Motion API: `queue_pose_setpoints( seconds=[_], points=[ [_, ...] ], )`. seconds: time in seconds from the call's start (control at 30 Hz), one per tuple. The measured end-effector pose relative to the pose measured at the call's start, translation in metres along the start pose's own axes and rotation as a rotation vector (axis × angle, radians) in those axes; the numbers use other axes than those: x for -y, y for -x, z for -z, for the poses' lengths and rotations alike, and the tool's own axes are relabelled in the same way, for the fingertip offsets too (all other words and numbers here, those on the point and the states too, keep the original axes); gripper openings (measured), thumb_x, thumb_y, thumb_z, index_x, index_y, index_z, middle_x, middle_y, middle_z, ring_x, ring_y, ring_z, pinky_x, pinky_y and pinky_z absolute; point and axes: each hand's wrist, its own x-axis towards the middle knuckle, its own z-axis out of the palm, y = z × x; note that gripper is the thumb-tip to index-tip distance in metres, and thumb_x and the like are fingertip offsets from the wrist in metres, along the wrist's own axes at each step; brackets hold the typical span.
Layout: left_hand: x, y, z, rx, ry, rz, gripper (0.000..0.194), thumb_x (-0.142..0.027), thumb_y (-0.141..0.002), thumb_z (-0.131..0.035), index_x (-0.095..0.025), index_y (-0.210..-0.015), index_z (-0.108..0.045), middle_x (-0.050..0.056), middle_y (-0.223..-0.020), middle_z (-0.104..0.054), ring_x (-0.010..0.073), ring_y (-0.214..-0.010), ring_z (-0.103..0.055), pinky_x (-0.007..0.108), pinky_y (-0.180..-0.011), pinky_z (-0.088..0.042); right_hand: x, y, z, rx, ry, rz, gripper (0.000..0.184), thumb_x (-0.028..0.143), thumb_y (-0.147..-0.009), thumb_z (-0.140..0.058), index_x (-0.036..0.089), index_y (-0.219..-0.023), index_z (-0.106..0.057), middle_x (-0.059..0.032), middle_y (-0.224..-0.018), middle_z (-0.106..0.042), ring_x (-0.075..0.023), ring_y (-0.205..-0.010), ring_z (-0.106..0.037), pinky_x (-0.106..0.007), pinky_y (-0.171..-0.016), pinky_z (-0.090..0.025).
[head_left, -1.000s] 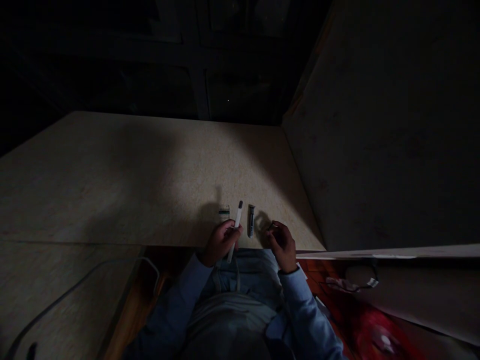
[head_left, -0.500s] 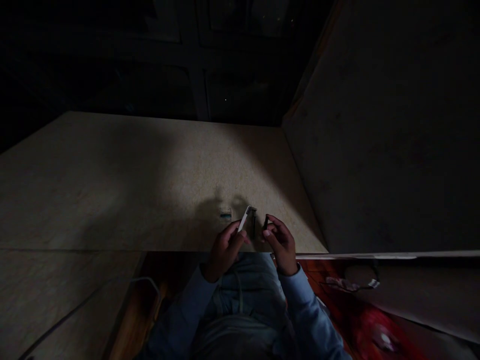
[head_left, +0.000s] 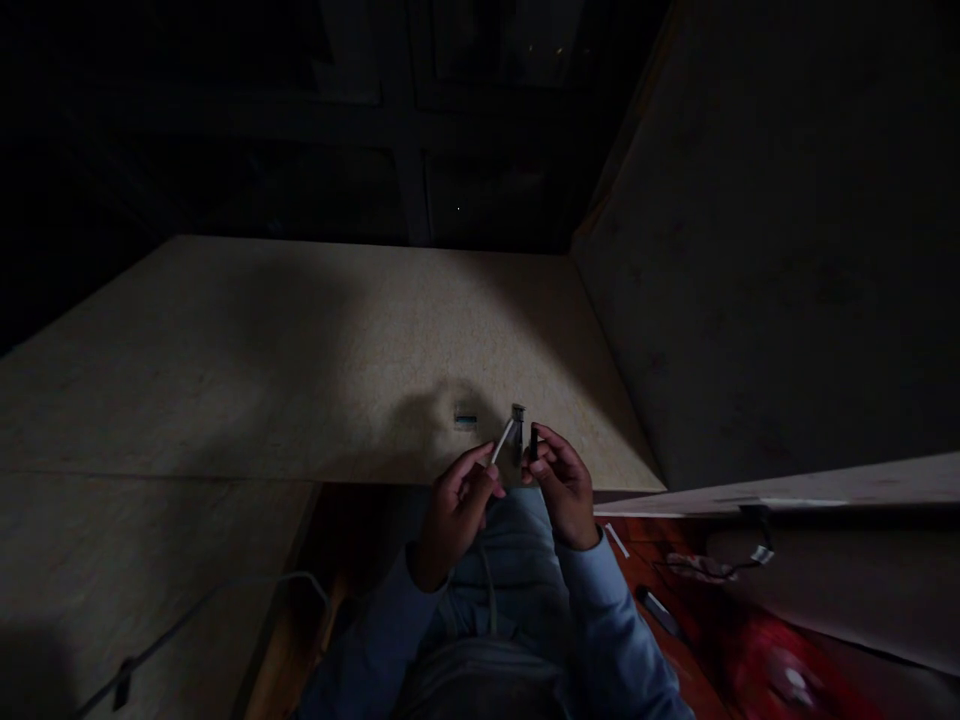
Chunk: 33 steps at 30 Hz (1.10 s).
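My left hand (head_left: 451, 508) pinches a slim white brush (head_left: 503, 440) near its lower end, and the brush points up and to the right. Dark bristles showed at its tip a moment ago; now it is seen nearly edge-on. In my right hand (head_left: 564, 492), a short black stick-like piece (head_left: 534, 441) stands upright between thumb and fingers; its kind is too dark to make out. Between the two hands a T-shaped razor (head_left: 519, 425) with a dark handle lies on the table. Left of it sits a small clear case (head_left: 465, 418) with a teal strip.
The pale table (head_left: 390, 320) meets a dark wall panel (head_left: 787, 250) on the right. A cable (head_left: 187, 610) crosses a lower surface at left. On the reddish floor lie a grey object (head_left: 658, 610) and a bright red item (head_left: 772, 670). Light is dim.
The view has shifted slightly. The white brush has turned, so its bristles no longer show, and leans further right toward the razor. Both hands keep their hold.
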Motion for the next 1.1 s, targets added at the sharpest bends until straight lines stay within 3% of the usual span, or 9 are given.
queue_pose_setpoints(
  seconds=[0.33, 0.63, 0.9, 1.1],
  points=[
    [0.009, 0.025, -0.021, -0.066, -0.004, -0.207, 0.051, -0.047, -0.093, -0.062, -0.015, -0.133, -0.065, 0.002, -0.074, -0.066, 0.0069, -0.051, -0.052, 0.018, -0.048, -0.046, 0.014, 0.003, -0.007, 0.090, -0.026, 0.045, 0.041, 0.036, -0.085, -0.076, 0.029, -0.124, -0.068, -0.0005, -0.090, -0.067, -0.0122, -0.069, -0.062, -0.027, -0.067, -0.055],
    [0.012, 0.043, -0.016, -0.021, -0.065, -0.316, 0.046, -0.042, -0.097, -0.057, -0.018, -0.135, -0.065, 0.000, -0.069, -0.062, 0.0055, -0.047, -0.048, 0.017, -0.044, -0.041, 0.029, 0.004, -0.016, 0.131, 0.012, 0.074, 0.037, 0.034, -0.088, -0.073, 0.031, -0.125, -0.068, -0.0007, -0.093, -0.065, -0.0115, -0.071, -0.060, -0.025, -0.067, -0.055],
    [0.006, 0.066, -0.016, -0.063, 0.060, -0.242, 0.044, -0.044, -0.097, -0.058, -0.018, -0.130, -0.068, -0.001, -0.066, -0.058, 0.0041, -0.041, -0.043, 0.016, -0.039, -0.036, 0.045, 0.003, -0.032, 0.186, 0.018, 0.111, 0.040, 0.042, -0.085, -0.075, 0.030, -0.123, -0.068, -0.0009, -0.087, -0.063, -0.0137, -0.072, -0.059, -0.026, -0.063, -0.055],
    [-0.010, 0.058, -0.017, -0.047, 0.296, -0.138, 0.053, -0.052, -0.091, -0.063, -0.016, -0.130, -0.064, -0.004, -0.065, -0.056, 0.0020, -0.037, -0.039, 0.014, -0.034, -0.028, 0.049, -0.004, -0.041, 0.277, -0.032, 0.146, 0.041, 0.042, -0.086, -0.074, 0.028, -0.124, -0.066, 0.0004, -0.085, -0.061, -0.0111, -0.064, -0.056, -0.025, -0.060, -0.052]
  ],
)
